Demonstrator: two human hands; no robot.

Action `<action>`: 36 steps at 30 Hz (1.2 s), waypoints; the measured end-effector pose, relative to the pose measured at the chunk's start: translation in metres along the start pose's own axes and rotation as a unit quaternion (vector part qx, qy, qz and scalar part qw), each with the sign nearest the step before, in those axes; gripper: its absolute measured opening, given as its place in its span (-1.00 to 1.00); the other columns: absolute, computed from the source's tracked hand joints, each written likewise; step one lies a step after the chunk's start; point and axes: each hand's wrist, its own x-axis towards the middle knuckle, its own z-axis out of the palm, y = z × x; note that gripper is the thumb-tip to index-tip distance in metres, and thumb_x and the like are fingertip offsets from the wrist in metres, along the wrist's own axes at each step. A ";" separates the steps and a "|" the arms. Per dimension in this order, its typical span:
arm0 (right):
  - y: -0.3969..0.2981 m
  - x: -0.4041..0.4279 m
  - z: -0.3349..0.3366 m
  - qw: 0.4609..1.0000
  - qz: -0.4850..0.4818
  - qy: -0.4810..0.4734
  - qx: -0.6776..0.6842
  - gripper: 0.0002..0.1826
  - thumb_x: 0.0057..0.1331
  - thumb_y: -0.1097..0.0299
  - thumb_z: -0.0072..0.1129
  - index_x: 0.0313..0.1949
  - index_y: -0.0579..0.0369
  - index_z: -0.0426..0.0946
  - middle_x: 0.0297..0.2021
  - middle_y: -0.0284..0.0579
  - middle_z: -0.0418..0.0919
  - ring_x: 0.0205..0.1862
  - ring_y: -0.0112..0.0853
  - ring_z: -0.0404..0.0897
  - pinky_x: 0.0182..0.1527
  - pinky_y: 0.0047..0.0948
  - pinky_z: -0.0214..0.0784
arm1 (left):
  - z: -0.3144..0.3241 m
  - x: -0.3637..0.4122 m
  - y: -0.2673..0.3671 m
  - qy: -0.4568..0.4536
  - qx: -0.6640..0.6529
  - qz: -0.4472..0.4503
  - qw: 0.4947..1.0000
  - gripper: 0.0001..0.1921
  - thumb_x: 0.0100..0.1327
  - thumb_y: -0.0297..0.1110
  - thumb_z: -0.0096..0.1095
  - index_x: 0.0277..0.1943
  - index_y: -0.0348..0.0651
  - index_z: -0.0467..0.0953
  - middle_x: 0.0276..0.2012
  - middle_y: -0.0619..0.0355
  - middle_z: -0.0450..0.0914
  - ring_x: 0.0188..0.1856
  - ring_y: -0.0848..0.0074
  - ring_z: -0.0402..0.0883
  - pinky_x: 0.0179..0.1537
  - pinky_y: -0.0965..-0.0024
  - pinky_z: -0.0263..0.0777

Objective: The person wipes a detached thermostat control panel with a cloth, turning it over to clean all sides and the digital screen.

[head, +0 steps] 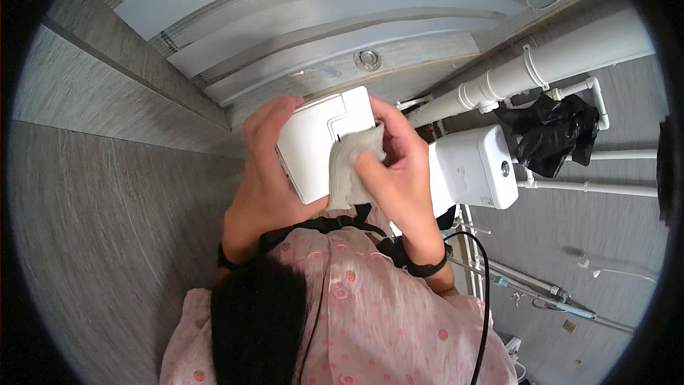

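Observation:
A white plastic box (pixel 304 149), with a stepped groove near one corner of its flat face, is held up in front of my chest. My left hand (pixel 267 166) grips it along its left and lower edges. In my right hand (pixel 398 166) is a folded off-white wad (pixel 350 166), cloth or paper; I cannot tell which. The thumb presses this wad against the box's right part, while the other fingers reach behind the box's right side and are partly hidden. The wad covers the lower right of the face.
At right stands a white toilet cistern (pixel 470 168), below a thick white drainpipe (pixel 475 93). A black plastic bag (pixel 561 133) hangs on thinner pipes. Striped blinds (pixel 320 16) fill the top, above a ledge with a round metal fitting (pixel 367 60). A black cable (pixel 486 289) runs beside me.

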 end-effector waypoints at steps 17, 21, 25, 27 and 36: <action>-0.011 -0.003 0.002 0.993 0.026 0.018 0.116 -0.62 0.38 0.32 -0.28 0.03 0.31 0.40 -0.13 -0.24 0.52 -0.14 -0.60 0.43 -0.07 -0.61 0.27 | -0.003 -0.007 -0.009 0.068 -0.013 -0.010 0.998 0.14 -0.29 -0.09 0.62 0.27 -0.38 -0.03 0.09 -0.15 0.21 0.10 0.16 0.31 0.11 0.16 0.18; -0.007 -0.006 -0.002 0.988 0.006 0.100 0.114 -0.43 0.42 0.05 -0.36 0.13 0.31 0.32 -0.14 -0.09 0.52 -0.21 -0.52 0.46 -0.10 -0.58 0.29 | -0.001 -0.007 -0.017 0.093 -0.088 0.012 0.992 0.17 -0.27 -0.01 0.59 0.28 -0.39 -0.06 0.09 -0.13 0.21 0.10 0.20 0.31 0.10 0.17 0.18; -0.001 -0.008 -0.019 0.993 -0.016 0.077 0.085 -0.33 0.38 -0.08 -0.33 0.18 0.31 0.27 -0.18 -0.02 0.53 -0.18 -0.44 0.51 -0.09 -0.50 0.33 | -0.001 -0.004 -0.023 0.118 -0.108 0.023 0.987 0.17 -0.25 0.06 0.57 0.28 -0.39 -0.05 0.09 -0.12 0.21 0.09 0.21 0.31 0.10 0.17 0.18; -0.004 -0.008 -0.020 0.996 -0.009 0.076 0.049 -0.31 0.36 -0.10 -0.28 0.19 0.31 0.25 -0.17 -0.03 0.53 -0.15 -0.44 0.51 -0.08 -0.50 0.33 | -0.001 -0.001 -0.025 0.113 -0.091 0.036 0.989 0.16 -0.25 0.05 0.57 0.28 -0.39 -0.05 0.08 -0.12 0.21 0.09 0.21 0.31 0.10 0.17 0.18; -0.010 0.004 0.012 0.995 -0.098 0.016 -0.028 -0.32 0.06 0.59 0.12 0.22 0.25 0.15 -0.05 -0.10 0.45 -0.02 -0.42 0.44 0.03 -0.49 0.26 | 0.009 -0.002 -0.008 0.105 0.030 0.069 0.992 0.04 -0.26 -0.11 0.58 0.22 -0.39 0.06 0.07 -0.15 0.27 0.09 0.16 0.29 0.11 0.16 0.17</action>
